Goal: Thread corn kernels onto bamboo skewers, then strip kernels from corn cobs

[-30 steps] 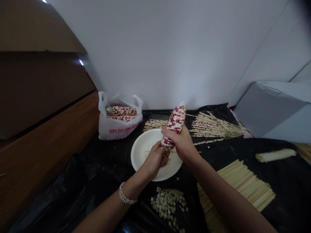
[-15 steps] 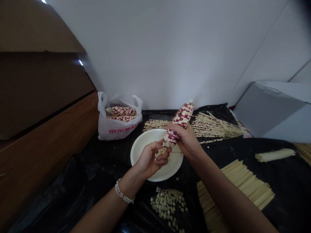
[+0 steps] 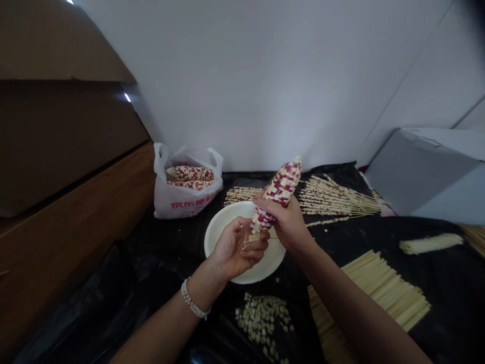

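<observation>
The corn cob (image 3: 278, 192), red-and-white kernelled, tilts up to the right above the white plate (image 3: 223, 227), its lower end hidden between both hands. The right hand (image 3: 290, 222) wraps closed around the cob's lower half. The left hand (image 3: 237, 247), palm up and fingers curled, pinches at the cob's base; whatever it has hold of is too small to make out. Loose kernels (image 3: 263, 318) lie on the black tabletop (image 3: 151, 263), nearer the person.
</observation>
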Action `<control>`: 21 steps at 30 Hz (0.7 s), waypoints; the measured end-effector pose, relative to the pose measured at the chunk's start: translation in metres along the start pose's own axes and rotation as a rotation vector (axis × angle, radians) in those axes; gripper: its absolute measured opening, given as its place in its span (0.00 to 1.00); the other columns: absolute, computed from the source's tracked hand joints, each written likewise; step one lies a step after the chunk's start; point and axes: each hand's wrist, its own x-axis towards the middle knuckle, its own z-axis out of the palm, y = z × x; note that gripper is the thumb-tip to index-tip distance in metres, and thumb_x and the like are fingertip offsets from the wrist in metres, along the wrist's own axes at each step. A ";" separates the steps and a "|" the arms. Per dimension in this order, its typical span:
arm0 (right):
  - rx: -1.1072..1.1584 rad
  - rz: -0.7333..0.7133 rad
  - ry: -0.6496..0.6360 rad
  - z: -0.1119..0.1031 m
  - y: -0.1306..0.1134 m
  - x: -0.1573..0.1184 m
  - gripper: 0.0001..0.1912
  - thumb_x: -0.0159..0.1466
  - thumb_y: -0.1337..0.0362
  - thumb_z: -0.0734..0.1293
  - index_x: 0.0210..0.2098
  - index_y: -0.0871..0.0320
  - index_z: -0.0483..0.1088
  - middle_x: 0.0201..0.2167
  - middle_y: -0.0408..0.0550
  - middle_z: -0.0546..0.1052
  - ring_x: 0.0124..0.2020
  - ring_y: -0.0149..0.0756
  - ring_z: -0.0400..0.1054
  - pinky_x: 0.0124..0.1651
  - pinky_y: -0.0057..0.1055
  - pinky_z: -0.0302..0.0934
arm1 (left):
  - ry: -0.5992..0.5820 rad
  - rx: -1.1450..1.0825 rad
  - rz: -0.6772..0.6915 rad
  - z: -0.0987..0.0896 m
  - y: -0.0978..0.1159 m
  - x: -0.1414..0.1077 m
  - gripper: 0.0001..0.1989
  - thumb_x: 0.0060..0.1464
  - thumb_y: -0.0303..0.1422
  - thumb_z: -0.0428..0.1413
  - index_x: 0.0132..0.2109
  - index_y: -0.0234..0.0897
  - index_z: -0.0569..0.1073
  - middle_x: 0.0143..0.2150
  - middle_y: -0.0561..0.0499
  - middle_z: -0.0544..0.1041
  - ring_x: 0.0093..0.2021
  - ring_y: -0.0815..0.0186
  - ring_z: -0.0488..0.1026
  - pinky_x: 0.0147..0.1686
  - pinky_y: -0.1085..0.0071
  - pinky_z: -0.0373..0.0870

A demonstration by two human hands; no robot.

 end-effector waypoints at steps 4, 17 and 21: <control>-0.010 -0.005 -0.007 0.000 0.001 0.000 0.13 0.48 0.64 0.75 0.32 0.55 0.72 0.31 0.44 0.75 0.31 0.34 0.67 0.36 0.34 0.62 | 0.014 -0.009 0.012 -0.001 -0.001 0.001 0.10 0.53 0.30 0.47 0.35 0.25 0.68 0.29 0.50 0.64 0.18 0.81 0.50 0.13 0.85 0.49; -0.020 0.039 -0.016 0.002 0.010 -0.003 0.13 0.49 0.63 0.75 0.34 0.56 0.73 0.32 0.45 0.75 0.32 0.35 0.67 0.37 0.34 0.62 | 0.258 0.165 0.220 -0.001 -0.015 0.008 0.09 0.40 0.17 0.47 0.31 0.31 0.64 0.23 0.55 0.63 0.14 0.82 0.48 0.12 0.86 0.42; 0.008 0.048 -0.007 0.002 0.007 -0.002 0.12 0.48 0.63 0.75 0.32 0.56 0.73 0.31 0.44 0.75 0.31 0.35 0.67 0.37 0.34 0.62 | 0.199 0.202 0.206 -0.002 -0.014 0.007 0.08 0.41 0.19 0.49 0.31 0.29 0.67 0.25 0.52 0.66 0.15 0.81 0.50 0.12 0.84 0.43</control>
